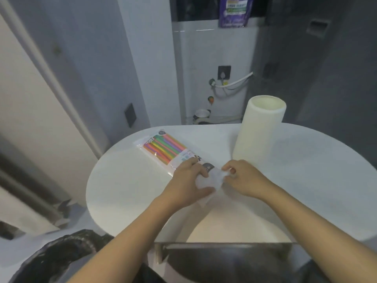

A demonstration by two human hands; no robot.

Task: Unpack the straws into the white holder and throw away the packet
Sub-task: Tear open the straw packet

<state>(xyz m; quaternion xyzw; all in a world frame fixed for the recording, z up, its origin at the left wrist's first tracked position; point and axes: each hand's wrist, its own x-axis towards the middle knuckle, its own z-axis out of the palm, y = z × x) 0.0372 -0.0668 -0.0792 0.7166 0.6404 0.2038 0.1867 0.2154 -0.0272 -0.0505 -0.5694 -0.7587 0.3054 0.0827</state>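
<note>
White round table carries the tall white holder just beyond the grip, where the left hand and right hand pinch the near end of the packet, its straws angling away leftward toward the rim.

A white oval table fills the middle of the view. Behind it stands a white appliance with a purple bag on top. A dark wall socket sits on its face, with white cables trailing to the right. A small bowl rests on the floor below (contents unclear). A black bag lies at the lower left.
</note>
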